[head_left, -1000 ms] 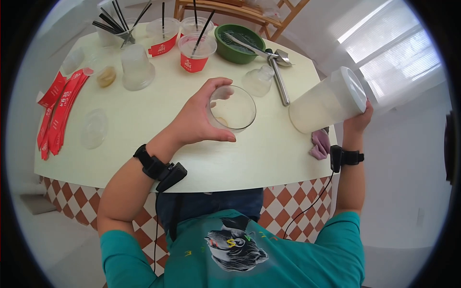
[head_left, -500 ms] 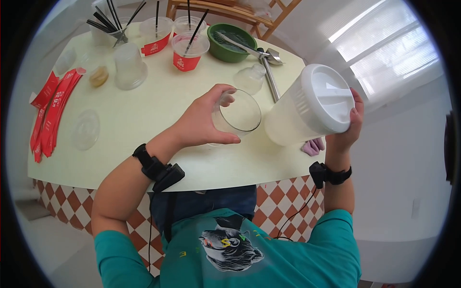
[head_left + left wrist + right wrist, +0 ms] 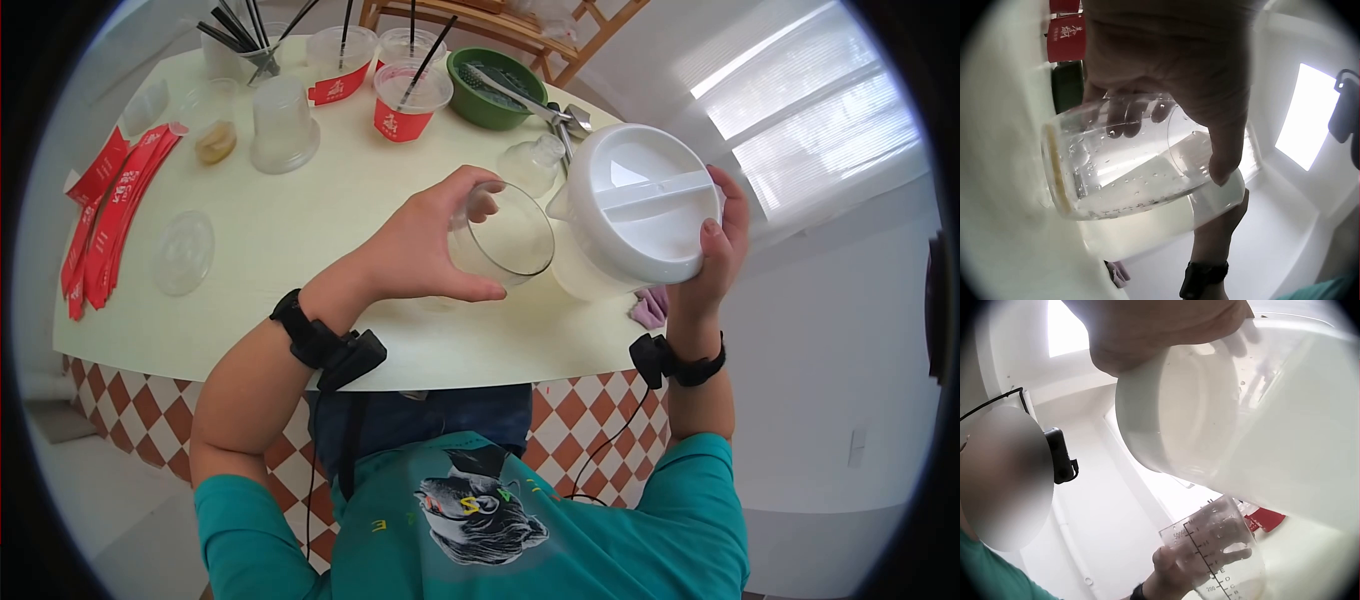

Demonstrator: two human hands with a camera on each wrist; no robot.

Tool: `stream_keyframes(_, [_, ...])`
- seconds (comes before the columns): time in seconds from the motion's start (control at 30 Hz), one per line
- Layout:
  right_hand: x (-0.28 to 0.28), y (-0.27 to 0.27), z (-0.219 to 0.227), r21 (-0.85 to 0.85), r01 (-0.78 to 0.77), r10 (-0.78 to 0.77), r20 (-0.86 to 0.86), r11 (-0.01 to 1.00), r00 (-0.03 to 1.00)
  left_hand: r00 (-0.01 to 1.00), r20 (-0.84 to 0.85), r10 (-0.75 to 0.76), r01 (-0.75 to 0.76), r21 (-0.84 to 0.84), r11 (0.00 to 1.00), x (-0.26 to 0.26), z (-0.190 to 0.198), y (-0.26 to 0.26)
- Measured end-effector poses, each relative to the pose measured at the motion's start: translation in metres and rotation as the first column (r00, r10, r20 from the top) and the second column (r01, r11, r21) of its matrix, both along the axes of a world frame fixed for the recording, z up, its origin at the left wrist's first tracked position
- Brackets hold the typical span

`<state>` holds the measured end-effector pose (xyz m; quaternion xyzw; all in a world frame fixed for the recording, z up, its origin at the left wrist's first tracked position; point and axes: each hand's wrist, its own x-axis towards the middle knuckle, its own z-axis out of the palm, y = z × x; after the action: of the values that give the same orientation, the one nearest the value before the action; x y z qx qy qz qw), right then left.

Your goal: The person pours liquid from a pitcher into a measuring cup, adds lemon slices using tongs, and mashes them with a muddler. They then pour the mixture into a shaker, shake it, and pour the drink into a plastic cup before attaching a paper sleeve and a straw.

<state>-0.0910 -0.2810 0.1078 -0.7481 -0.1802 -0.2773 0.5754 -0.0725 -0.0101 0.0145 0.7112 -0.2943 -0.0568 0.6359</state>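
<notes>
Seemingly mid-pour: right hand grips tilted white-lidded jug; left hand clasps measuring cup, nearly empty; filling remains.

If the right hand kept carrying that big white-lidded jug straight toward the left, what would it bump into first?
Most likely the clear measuring cup held by the left hand. The jug in the right hand already sits right beside its rim, though depth between them is unclear.
</notes>
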Motion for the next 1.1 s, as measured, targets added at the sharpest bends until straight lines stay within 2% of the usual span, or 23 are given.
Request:
stream_keyframes(0.1, [0.001, 0.005, 0.001, -0.002, -0.008, 0.007, -0.031, 1.0, 1.0, 1.0, -0.01, 0.015, -0.014, 0.022, 1.0, 0.0, 0.001, 0.002])
stream_keyframes(0.17, [0.001, 0.007, 0.002, 0.055, -0.103, 0.104, -0.014, 0.993, 0.995, 1.0, -0.027, 0.008, -0.008, 0.007, 1.0, 0.001, 0.0, 0.003])
stream_keyframes(0.6, [0.005, 0.02, 0.003, -0.028, -0.096, 0.096, -0.008, 0.995, 0.995, 0.999, -0.011, 0.042, -0.042, 0.016, 0.999, 0.0, 0.006, 0.011])
stream_keyframes(1.1, [0.001, 0.028, 0.0, -0.117, -0.123, 0.124, 0.002, 0.985, 0.992, 0.999, 0.044, -0.002, -0.006, 0.176, 0.984, 0.002, 0.021, 0.03])
